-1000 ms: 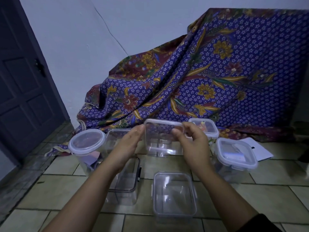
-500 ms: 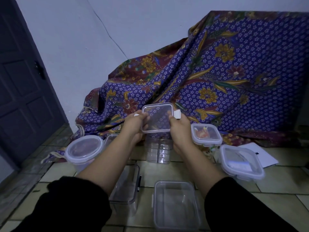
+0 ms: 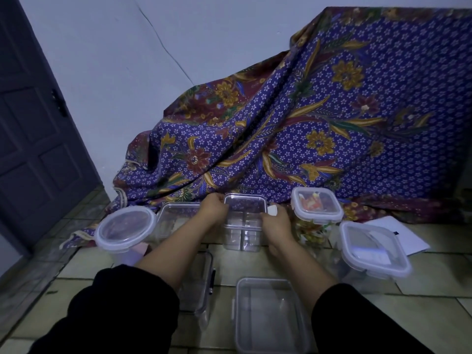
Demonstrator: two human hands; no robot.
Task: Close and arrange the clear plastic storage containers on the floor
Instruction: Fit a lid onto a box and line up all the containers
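We are holding a clear lid [image 3: 244, 203] over a small square tub [image 3: 242, 235] on the floor at twelve o'clock, left hand [image 3: 214, 208] gripping its left edge and right hand [image 3: 277, 222] its right, fingers curled closed around the rim. We judge this the closing step; next, the lid seems to need seating squarely and its white latch [image 3: 272, 210] at three o'clock pressing down.

Draped cloth [image 3: 319, 129]: purple with white star flowers and gold-maroon floral motifs. Door [image 3: 33, 139]: dark grey. Sleeves [image 3: 122, 310]: black. Floor tiles [image 3: 255, 267]: pale beige.
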